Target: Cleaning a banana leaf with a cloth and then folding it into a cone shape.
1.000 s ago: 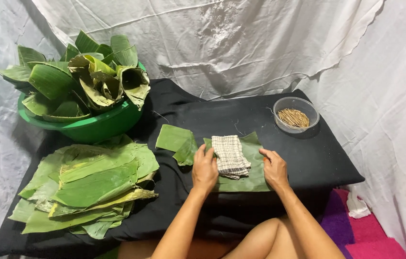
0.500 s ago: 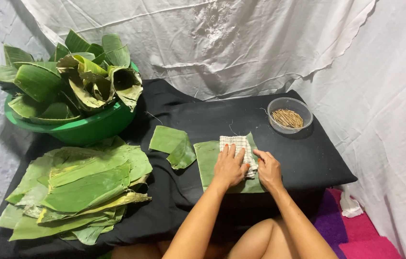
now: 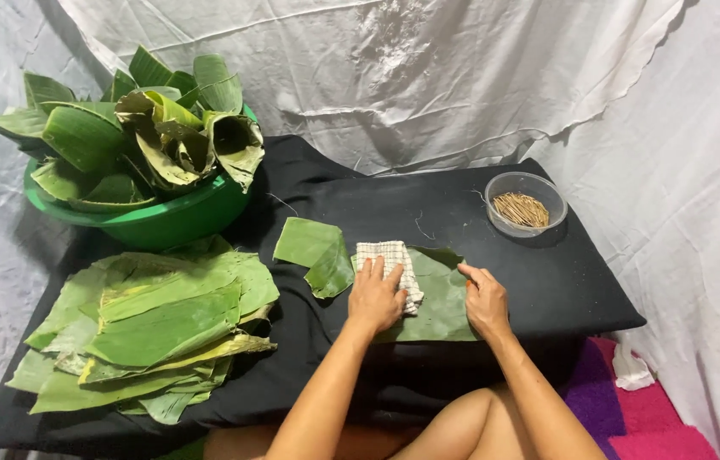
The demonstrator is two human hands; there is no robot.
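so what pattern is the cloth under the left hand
The cloth is checked: thin dark lines on off-white. The head view shows it, under the left hand on a banana leaf.

Even, bright, diffuse light from above. Soft short shadows. No glare. Sharp focus overall, slight wide-angle stretch at edges.

Two bare forearms, no sleeves. Left hand [image 3: 375,298] and right hand [image 3: 485,300]: no gloves, no rings, no watch or bracelet seen. Bare knees at near edge. Nails short, unpainted as far as visible.
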